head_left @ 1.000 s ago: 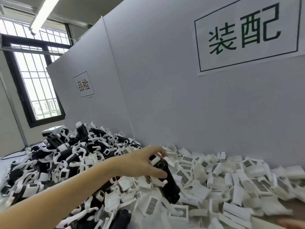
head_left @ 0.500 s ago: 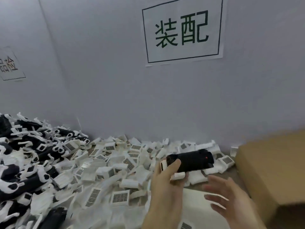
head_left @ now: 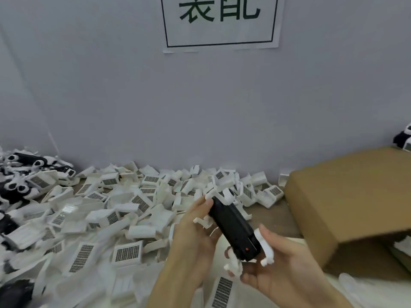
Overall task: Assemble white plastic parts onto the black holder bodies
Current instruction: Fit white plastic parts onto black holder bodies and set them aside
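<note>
One black holder body [head_left: 233, 227] sits low center, around 6 o'clock, pinched by the left hand [head_left: 195, 236] at its far end and cradled by the right hand [head_left: 287, 270] near the red dot. It looks light, rigid and slick, so gripping the flat sides beats grabbing its thin white clips [head_left: 265, 245]. Loose white parts [head_left: 127, 253] pile up from 9 to 12 o'clock, with a cardboard box [head_left: 355, 201] at 3.

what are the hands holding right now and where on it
Both hold one black holder body: the left hand grips its far end near the white clips, the right hand its near end by the red dot.

I see white parts [head_left: 124, 210] heaped left of my grips, a cardboard box [head_left: 347, 203] blocking right, bare table [head_left: 273, 216] between.
</note>
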`<act>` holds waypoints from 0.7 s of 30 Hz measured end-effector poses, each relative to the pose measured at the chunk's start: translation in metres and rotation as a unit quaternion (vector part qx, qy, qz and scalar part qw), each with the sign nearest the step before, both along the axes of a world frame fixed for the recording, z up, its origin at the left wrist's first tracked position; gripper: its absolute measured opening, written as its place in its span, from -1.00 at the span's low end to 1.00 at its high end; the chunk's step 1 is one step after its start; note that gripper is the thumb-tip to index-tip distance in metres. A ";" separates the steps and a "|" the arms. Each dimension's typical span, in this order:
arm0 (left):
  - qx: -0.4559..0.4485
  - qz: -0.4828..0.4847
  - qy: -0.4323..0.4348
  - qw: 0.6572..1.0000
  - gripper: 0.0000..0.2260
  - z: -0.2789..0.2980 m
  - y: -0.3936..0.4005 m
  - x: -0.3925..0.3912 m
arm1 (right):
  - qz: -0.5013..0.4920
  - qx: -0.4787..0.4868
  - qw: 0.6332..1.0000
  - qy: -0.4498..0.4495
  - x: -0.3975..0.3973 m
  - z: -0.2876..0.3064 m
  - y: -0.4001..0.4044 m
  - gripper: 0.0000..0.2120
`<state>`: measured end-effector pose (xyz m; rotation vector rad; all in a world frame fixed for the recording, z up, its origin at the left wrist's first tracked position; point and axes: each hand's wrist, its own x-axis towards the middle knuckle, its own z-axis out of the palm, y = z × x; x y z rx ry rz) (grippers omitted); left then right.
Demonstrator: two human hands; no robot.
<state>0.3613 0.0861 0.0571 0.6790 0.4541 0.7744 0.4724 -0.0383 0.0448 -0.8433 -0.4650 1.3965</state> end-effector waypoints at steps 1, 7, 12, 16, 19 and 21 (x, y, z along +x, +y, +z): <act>-0.017 0.011 0.000 1.000 -0.85 0.000 0.000 0.001 | -0.010 0.015 1.000 0.020 0.000 -0.001 0.000 -0.55; 0.019 0.061 0.095 0.993 -0.79 -0.004 -0.011 0.004 | -0.171 0.067 0.981 0.056 -0.012 -0.006 0.001 -0.65; 0.259 0.049 0.250 0.932 -0.69 -0.003 -0.038 0.002 | -0.296 0.013 0.926 -0.233 -0.008 -0.017 -0.001 -0.69; 0.384 0.019 0.239 0.892 -0.71 0.001 -0.055 0.004 | -0.295 0.008 0.847 -0.443 -0.009 -0.027 -0.004 -0.45; 0.346 0.014 0.193 0.918 -0.76 -0.007 -0.053 0.008 | -0.281 0.015 0.798 -0.533 -0.013 -0.035 -0.002 -0.39; 0.309 0.027 0.182 0.933 -0.84 -0.013 -0.049 0.010 | -0.268 0.024 0.768 -0.582 -0.015 -0.036 -0.001 -0.38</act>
